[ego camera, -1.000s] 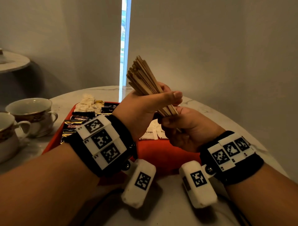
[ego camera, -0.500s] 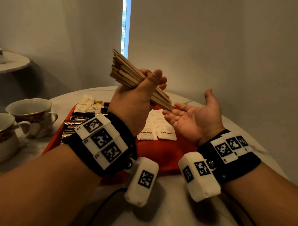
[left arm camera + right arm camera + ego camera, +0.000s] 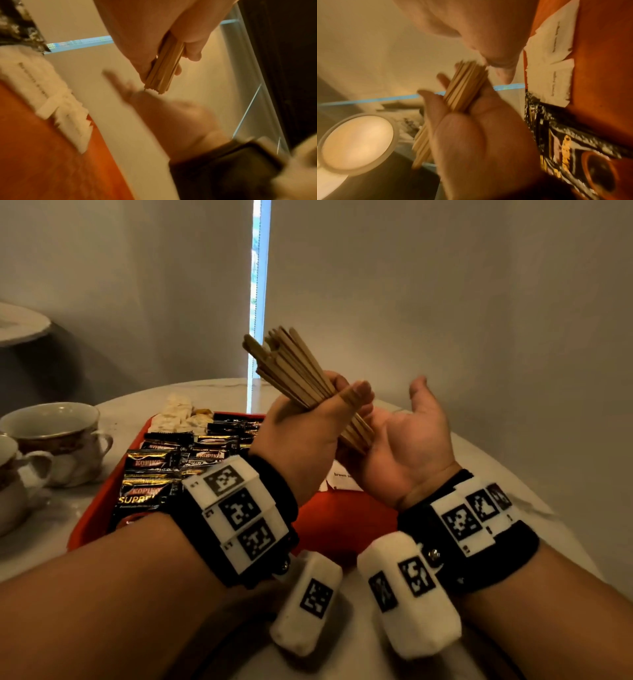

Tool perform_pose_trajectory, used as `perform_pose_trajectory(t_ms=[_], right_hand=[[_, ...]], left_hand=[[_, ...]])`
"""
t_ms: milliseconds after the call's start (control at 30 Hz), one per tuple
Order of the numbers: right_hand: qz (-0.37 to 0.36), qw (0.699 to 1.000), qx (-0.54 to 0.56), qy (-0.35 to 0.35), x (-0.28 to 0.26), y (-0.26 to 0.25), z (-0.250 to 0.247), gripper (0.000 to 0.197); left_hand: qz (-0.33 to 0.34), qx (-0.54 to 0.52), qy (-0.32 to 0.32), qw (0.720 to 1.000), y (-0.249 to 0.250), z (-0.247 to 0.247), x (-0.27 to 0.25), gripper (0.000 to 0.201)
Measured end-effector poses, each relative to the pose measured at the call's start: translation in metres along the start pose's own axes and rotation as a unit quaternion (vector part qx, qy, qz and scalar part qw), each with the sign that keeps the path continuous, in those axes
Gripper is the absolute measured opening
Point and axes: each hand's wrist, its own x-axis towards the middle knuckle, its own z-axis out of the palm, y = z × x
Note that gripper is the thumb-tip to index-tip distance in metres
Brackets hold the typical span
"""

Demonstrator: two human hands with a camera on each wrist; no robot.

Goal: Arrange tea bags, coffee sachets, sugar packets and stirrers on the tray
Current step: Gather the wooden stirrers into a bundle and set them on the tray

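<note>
My left hand (image 3: 329, 412) grips a bundle of wooden stirrers (image 3: 294, 368) in the air above the red tray (image 3: 342, 529), thumb across the front. The bundle slants up to the left. Its lower ends rest against the palm of my right hand (image 3: 407, 440), which is held open, palm up. On the tray lie black coffee sachets (image 3: 161, 474) at the left, pale tea bags (image 3: 178, 410) at the far left corner, and white sugar packets (image 3: 342, 477) partly hidden under my hands. The left wrist view shows the stirrers' (image 3: 164, 67) ends over the blurred right hand (image 3: 171, 115).
Two white cups (image 3: 58, 433) (image 3: 10, 474) stand on the round marble table (image 3: 496, 467) left of the tray. A wall closes the space behind the table. The near part of the tray's floor is bare red.
My right hand let go of the stirrers and opened palm up. The left hand tilted the bundle flatter, then steeper, and brought its lower ends against the right palm.
</note>
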Motion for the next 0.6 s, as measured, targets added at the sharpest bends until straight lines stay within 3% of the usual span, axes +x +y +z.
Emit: perform_pose_trajectory(t_ms=[67, 133, 233, 300, 367, 500, 600], right_hand=[[-0.012, 0.998, -0.045, -0.03, -0.005, 0.002, 0.008, 0.096], [-0.033, 0.99, -0.133, -0.021, -0.006, -0.002, 0.006, 0.088], [-0.077, 0.947, -0.31, -0.006, -0.007, -0.011, 0.002, 0.064], [-0.055, 0.919, -0.387, -0.051, -0.012, -0.014, 0.004, 0.045], [-0.02, 0.91, -0.405, -0.092, -0.016, -0.012, 0.007, 0.03], [0.004, 0.885, -0.44, -0.152, -0.023, -0.01, 0.012, 0.036], [0.017, 0.874, -0.459, -0.158, -0.024, -0.012, 0.012, 0.033]], left_hand=[[-0.007, 0.006, 0.004, 1.0, 0.001, -0.001, 0.001, 0.023], [-0.008, 0.021, 0.001, 1.0, 0.009, -0.005, 0.003, 0.012], [-0.001, 0.087, -0.022, 0.996, 0.017, -0.01, 0.005, 0.018], [-0.019, 0.116, -0.054, 0.992, 0.018, -0.012, 0.004, 0.03], [-0.052, 0.125, -0.105, 0.985, 0.019, -0.012, 0.003, 0.039], [-0.101, 0.106, -0.21, 0.967, 0.016, -0.011, 0.002, 0.031], [-0.099, 0.132, -0.231, 0.959, 0.014, -0.01, 0.001, 0.031]])
